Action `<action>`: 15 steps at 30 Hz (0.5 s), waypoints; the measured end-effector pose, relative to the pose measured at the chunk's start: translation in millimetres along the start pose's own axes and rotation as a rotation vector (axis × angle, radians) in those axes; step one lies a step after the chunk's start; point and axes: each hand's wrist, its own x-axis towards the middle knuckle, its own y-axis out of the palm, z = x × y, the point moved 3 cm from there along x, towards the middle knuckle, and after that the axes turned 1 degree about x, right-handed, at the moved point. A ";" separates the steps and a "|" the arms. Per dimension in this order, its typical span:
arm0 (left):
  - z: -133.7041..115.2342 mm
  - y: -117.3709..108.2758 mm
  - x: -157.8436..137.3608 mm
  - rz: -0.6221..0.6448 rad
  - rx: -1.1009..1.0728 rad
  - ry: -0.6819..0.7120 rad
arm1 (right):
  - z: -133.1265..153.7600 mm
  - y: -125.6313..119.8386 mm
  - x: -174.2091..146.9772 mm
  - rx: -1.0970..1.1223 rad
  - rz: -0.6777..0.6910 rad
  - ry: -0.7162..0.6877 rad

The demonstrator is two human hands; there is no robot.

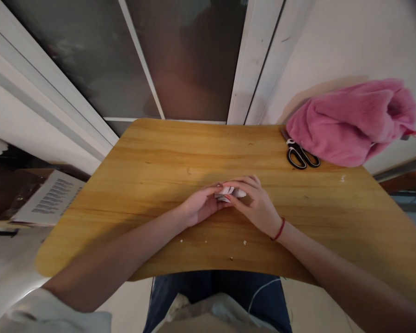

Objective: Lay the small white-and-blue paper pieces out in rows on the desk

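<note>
Lying between left grip (203, 206) and right grip (260, 207) is white paper (226, 191).

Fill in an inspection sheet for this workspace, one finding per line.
Surface: wood-grain table; small pale scraps, some near the front edge.
Job's things: white paper, seemingly folded.
Clutter: black-handled scissors beside pink plush fabric.
Hands: left hand and right hand both hold the paper; red bracelet on the right wrist.
Cables: thin white cord across dark trousers; type unclear.
Surroundings: white-framed glazed door beyond, printed box at left.
</note>
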 end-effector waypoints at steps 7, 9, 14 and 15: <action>-3.8 -4.2 0.6 -0.058 -0.014 0.033 | -0.7 -7.5 1.2 0.001 -0.020 0.039; -4.7 -5.1 0.9 -0.084 -0.023 0.021 | -2.3 -8.7 1.3 0.011 -0.028 0.059; -5.3 -5.6 1.6 -0.093 -0.052 0.018 | -3.4 -6.9 0.4 0.074 0.000 0.088; -5.3 -5.5 1.6 -0.092 -0.054 0.022 | -3.2 -6.8 -0.1 0.083 -0.002 0.092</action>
